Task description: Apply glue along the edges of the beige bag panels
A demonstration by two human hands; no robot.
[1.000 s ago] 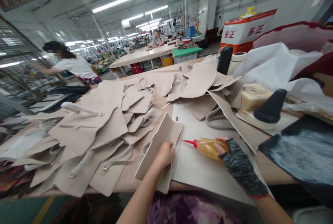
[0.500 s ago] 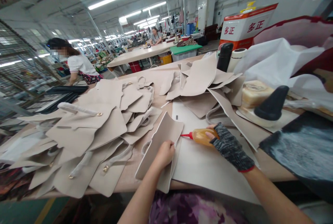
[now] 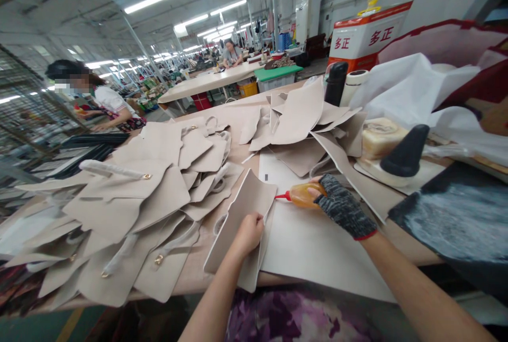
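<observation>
My left hand [image 3: 250, 233], bare and with fingers curled, pinches a beige bag panel [image 3: 234, 220] that stands folded and tilted near the table's front edge. My right hand [image 3: 342, 205], in a dark grey fingerless knit glove, is closed round a squeeze bottle [image 3: 302, 195] of amber liquid, which looks like glue. The bottle lies nearly level, its thin red nozzle pointing left at the panel's upper right edge; whether it touches cannot be made out. A pale board [image 3: 313, 257] lies beneath my hands.
Beige bag panels with wrapped handles [image 3: 119, 194] pile up on the left; another panel stack [image 3: 297, 114] stands ahead. On the right are a black cone-shaped object [image 3: 407, 154], a black bottle [image 3: 336, 83], a red-and-white can [image 3: 367, 37] and a dark, white-smeared sheet [image 3: 456, 215]. A co-worker [image 3: 111, 106] stands at left.
The view has shifted slightly. The bottle's nozzle has moved a little up along the panel's edge, while my left hand keeps its grip. The co-worker at left has raised an arm.
</observation>
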